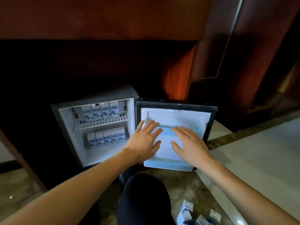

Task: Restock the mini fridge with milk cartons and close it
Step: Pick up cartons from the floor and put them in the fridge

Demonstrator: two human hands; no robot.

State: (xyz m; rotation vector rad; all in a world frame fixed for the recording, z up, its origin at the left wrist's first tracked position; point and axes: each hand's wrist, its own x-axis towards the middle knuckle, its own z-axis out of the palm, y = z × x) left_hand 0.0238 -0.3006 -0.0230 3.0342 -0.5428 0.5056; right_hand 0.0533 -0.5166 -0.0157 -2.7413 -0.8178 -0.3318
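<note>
The grey mini fridge (68, 127) stands on the floor with its door (175, 114) swung wide open to the right. Several white and blue milk cartons (100, 111) stand in a row on the upper wire shelf, and another row of milk cartons (106, 138) stands on the bottom. My left hand (144, 142) and my right hand (190, 143) are both spread flat, fingers apart, in front of the door's white inner lining and its pale blue door shelf (168, 165). Neither hand holds anything.
A few loose cartons (186, 211) lie on the marble floor (259, 151) at the bottom right. My dark-clad knee (142, 200) is low in the middle. Dark wooden cabinet panels (243, 62) rise behind and right of the fridge.
</note>
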